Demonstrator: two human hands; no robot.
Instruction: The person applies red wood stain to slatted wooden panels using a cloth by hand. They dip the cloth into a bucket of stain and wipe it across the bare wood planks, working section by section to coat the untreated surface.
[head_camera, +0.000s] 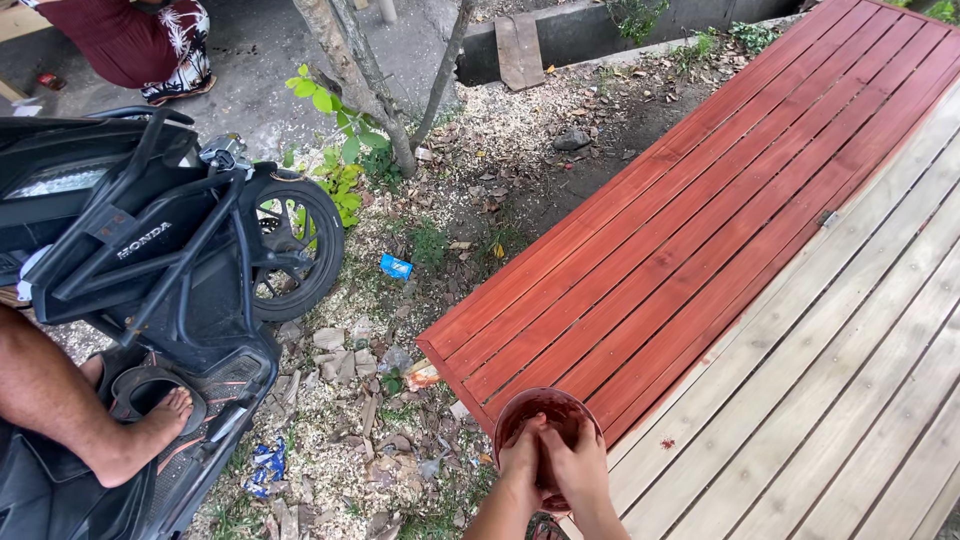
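Both hands are together at the bottom of the view, the left hand (520, 462) and the right hand (578, 470) clasped around a small round bowl (545, 412) of reddish-brown stain, fingers dipping over its rim. The bowl is held over the near corner of a slatted wooden panel (700, 230) (one half stained red, the other bare). A black scooter (150, 250) stands to the left, with another person's foot (160, 425) resting on it.

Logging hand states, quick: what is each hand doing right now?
Left hand: closed on the red bowl's near rim.
Right hand: also gripping the bowl.
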